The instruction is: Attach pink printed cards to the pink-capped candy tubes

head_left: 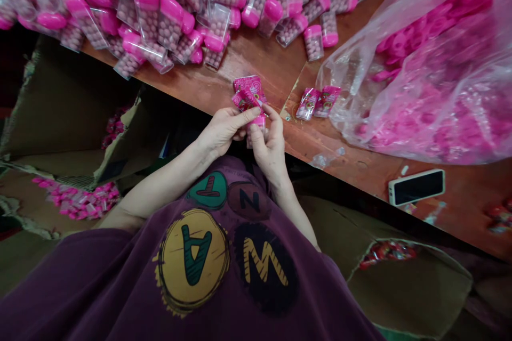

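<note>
Just past the table's front edge, both hands meet around a small clear candy tube with a pink cap. My right hand is closed on the tube, its thumb along the near side. A pink printed sleeve stands up at the cap, and my left hand pinches it between thumb and fingers. Behind it, another pink printed sleeve shows; whether it lies on the table or is held, I cannot tell. The tube's lower part is hidden by my fingers.
Piled candy tubes cover the table's back left. Two sleeved packs lie right of my hands, before a clear bag of pink plastic parts. A phone rests near the front edge. Open cardboard boxes stand below, some holding packs.
</note>
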Demonstrator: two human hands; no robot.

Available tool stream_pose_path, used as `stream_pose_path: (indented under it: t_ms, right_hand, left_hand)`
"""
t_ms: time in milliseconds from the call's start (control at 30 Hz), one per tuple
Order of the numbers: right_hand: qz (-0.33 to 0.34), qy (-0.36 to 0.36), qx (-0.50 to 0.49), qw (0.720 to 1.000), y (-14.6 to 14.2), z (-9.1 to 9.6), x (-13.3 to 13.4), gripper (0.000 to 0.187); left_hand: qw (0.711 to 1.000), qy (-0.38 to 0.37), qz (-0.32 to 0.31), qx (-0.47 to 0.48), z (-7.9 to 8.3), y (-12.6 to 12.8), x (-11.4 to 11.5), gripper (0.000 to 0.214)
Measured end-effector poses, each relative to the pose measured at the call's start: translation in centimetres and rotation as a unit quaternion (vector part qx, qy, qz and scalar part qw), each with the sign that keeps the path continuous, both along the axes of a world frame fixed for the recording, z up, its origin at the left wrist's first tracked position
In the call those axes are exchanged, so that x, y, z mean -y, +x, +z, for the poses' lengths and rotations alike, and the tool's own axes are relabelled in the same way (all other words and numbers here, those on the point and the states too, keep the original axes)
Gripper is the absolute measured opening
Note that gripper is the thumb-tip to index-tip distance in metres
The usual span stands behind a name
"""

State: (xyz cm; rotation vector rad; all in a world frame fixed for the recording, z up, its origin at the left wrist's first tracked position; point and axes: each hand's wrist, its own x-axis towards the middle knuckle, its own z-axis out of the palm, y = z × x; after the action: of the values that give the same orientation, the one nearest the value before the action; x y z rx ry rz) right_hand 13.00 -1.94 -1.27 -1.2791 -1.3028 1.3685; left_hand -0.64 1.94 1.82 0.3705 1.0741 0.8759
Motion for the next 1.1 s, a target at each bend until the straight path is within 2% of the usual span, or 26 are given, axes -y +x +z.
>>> stream_pose_path:
  t_ms: [100, 167, 267, 400, 633, 800, 933, 1100]
  right_hand:
    - [-0.008, 0.056, 0.102, 0.993, 0.5, 0.2, -0.1, 0.063]
    - [-0.017, 0.076, 0.136, 0.988, 0.6, 0.3, -0.2, 0.066]
    - [-0.001, 0.074, 0.064, 0.995, 0.5, 0.3, -0.1, 0.069]
    - [0.029, 0.046, -0.022, 0.998, 0.3, 0.1, 0.2, 0.057]
    - [-0.016, 0.027, -0.020, 0.999, -0.3, -0.2, 0.5, 0.046]
    - [-0.051, -0.001, -0.032, 0.998, -0.7, 0.2, 0.5, 0.040]
    - [-0.041, -0.017, -0.053, 0.998, -0.4, 0.4, 0.4, 0.042]
    - [-0.019, -0.022, -0.050, 0.998, 0.1, 0.8, 0.1, 0.047]
  left_hand:
    - [1.000, 0.003, -0.003, 0.002, 0.0, 0.1, 0.3, 0.047]
    - [1.000, 0.004, -0.003, 0.000, 0.2, 0.2, 0.4, 0.048]
    - [1.000, 0.002, 0.005, -0.011, 0.4, 0.2, 0.2, 0.053]
    - [1.000, -0.001, 0.012, -0.024, 0.6, 0.3, 0.1, 0.056]
    - [0.999, -0.014, 0.036, 0.000, 0.5, 0.9, 0.5, 0.058]
    - [0.999, -0.018, 0.014, 0.023, 0.2, 0.6, 0.8, 0.054]
    - [0.999, -0.021, 0.000, 0.034, -0.1, 0.1, 0.7, 0.045]
    - [0.999, -0.018, -0.017, 0.048, -0.2, 0.0, 0.6, 0.046]
